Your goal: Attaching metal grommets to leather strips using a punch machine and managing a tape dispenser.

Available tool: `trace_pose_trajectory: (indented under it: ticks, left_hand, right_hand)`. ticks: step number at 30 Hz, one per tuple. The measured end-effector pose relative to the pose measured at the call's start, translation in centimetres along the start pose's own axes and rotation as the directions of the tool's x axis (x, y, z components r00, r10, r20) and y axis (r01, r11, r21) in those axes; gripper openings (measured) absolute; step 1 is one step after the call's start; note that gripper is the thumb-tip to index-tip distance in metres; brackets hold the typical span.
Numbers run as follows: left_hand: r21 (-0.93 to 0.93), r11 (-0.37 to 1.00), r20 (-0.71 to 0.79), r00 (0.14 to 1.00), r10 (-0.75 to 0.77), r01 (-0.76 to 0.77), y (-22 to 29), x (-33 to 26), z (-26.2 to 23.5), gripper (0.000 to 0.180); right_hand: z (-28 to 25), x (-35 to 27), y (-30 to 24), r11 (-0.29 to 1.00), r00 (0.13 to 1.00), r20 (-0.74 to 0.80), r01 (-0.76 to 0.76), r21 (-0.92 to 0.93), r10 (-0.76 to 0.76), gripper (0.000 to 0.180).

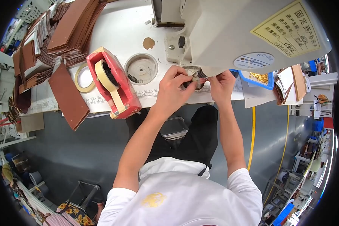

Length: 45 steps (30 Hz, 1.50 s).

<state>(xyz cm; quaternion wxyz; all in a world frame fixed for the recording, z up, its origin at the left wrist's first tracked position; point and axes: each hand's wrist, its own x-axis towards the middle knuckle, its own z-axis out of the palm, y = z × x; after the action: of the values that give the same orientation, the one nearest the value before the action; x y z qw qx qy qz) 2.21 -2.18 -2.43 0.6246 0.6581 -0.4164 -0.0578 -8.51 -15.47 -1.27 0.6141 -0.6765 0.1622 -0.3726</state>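
Note:
Both hands meet at the working end of a large pale grey machine (222,34), close to the table's front edge. My left hand (173,88) pinches with thumb and index finger beside a small metal part (194,71) under the machine head. Just to the right, my right hand (221,86) has its fingertips drawn together against the same spot. Whatever lies between the fingertips is too small and too covered to make out.
A red tape dispenser (130,96) and a loose tape roll (79,77) stand left of my hands. Beyond them lie stacked brown panels (69,34), with a single brown panel (68,94) overhanging the edge. A blue tray (269,83) holds small gold pieces at right.

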Motion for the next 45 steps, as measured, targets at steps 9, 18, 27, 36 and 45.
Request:
trace_pose_trajectory:
  ticks: [9, 18, 27, 36, 45]
  left_hand:
    - [0.044, 0.997, 0.036, 0.997, -0.07, 0.069, 0.5, 0.2, -0.3, 0.019]
    - [0.053, 0.997, 0.041, 0.998, -0.052, 0.05, 0.4, 0.1, -0.4, 0.019]
    - [0.036, 0.997, 0.043, 0.997, -0.068, 0.067, 0.3, 0.1, -0.4, 0.021]
    - [0.01, 0.993, 0.049, 0.992, -0.115, 0.114, 0.6, 0.2, -0.5, 0.023]
    - [0.009, 0.994, 0.057, 0.992, -0.109, 0.109, 0.4, 0.1, -0.6, 0.021]
  right_hand:
    - [0.4, -0.2, -0.1, 0.998, 0.999, -0.033, -0.036, -0.058, 0.034, 0.014]
    - [0.9, -0.5, -0.2, 0.998, 0.997, -0.078, -0.004, -0.065, -0.001, 0.012]
    - [0.8, -0.9, -0.1, 0.999, 0.996, -0.09, -0.016, -0.045, 0.012, 0.015]
    - [-0.3, -1.0, -0.6, 0.991, 0.99, -0.045, -0.13, 0.01, 0.13, 0.019]
    - [0.0, -0.5, -1.5, 0.988, 0.988, -0.028, -0.151, -0.026, 0.15, 0.013]
